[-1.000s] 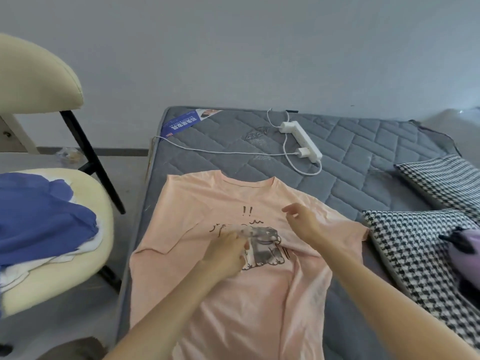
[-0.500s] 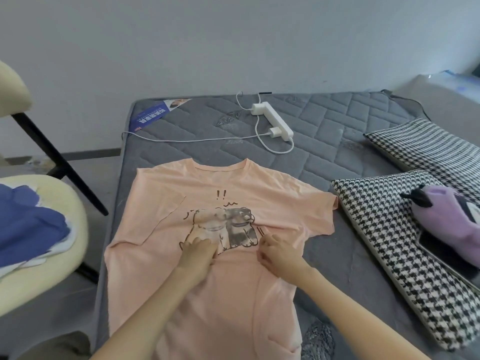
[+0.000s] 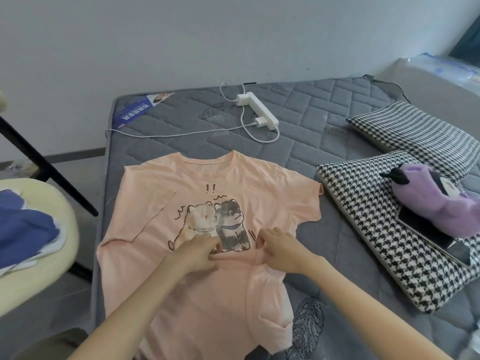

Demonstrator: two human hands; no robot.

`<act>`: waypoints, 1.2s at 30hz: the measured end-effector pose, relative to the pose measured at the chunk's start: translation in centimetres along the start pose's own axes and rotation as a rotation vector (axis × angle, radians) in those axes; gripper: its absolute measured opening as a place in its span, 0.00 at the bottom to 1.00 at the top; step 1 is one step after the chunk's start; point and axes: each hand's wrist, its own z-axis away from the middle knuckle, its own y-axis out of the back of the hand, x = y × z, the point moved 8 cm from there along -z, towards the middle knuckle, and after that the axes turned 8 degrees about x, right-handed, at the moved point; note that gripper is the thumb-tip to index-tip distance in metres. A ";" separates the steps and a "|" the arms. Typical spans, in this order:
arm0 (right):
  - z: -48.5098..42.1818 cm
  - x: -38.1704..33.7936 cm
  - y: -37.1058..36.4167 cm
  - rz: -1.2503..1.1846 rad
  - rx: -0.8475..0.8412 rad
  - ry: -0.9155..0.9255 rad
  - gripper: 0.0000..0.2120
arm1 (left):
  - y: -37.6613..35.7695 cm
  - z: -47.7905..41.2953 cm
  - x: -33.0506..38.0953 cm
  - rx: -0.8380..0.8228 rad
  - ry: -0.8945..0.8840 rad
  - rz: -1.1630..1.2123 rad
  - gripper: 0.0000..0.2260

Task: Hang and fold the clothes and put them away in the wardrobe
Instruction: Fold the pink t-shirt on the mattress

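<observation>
T-shirt lies flat; your left hand and right hand have dropped below its print, each pinching cloth, likely starting the fold.

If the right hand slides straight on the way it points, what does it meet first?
Right hand likely crosses the dog print on the T-shirt first, narrowly clearing the left hand; spacing unclear.
</observation>
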 end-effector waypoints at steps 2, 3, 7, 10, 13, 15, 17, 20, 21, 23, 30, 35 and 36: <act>1.1 0.7 0.1 0.112 0.025 0.035 0.18 | 0.2 0.2 1.3 0.065 -0.027 0.030 0.18; 1.6 0.9 0.0 0.155 0.030 0.054 0.20 | 0.2 0.4 2.0 0.103 -0.045 0.044 0.18; 3.1 0.3 -1.0 0.286 0.043 0.180 0.28 | -1.0 0.9 4.4 0.082 -0.113 0.111 0.18; 3.8 -0.9 -2.2 0.355 0.032 0.253 0.28 | -2.9 1.7 4.6 -0.003 -0.136 -0.051 0.28; 3.9 -1.5 -2.0 0.358 0.058 0.264 0.19 | -3.1 2.1 4.6 0.080 -0.135 -0.171 0.24; 3.9 -1.5 -1.6 0.346 0.044 0.274 0.17 | -3.2 2.2 4.7 0.124 -0.136 -0.197 0.17; 4.1 -1.4 -1.3 0.338 0.005 0.278 0.17 | -3.3 2.3 4.8 0.134 -0.128 -0.206 0.11; 4.6 -1.0 -0.9 0.345 -0.067 0.225 0.17 | -3.2 2.5 4.9 0.096 -0.155 -0.178 0.08; 4.8 -0.7 -0.8 0.344 -0.097 0.189 0.17 | -3.0 2.5 4.9 0.072 -0.165 -0.118 0.07; 5.2 0.0 -0.7 0.324 -0.159 0.100 0.15 | -2.6 2.6 4.7 0.003 -0.179 -0.007 0.05; 6.3 2.2 -1.7 0.468 -0.338 -0.106 0.15 | -3.5 3.2 3.9 -0.148 -0.157 -0.037 0.09; 6.3 3.4 -2.1 0.395 -0.358 -0.157 0.17 | -4.0 2.7 3.5 -0.226 -0.121 -0.069 0.15; 6.1 3.9 -2.0 0.343 -0.350 -0.187 0.16 | -4.0 2.6 3.5 -0.249 -0.119 -0.072 0.17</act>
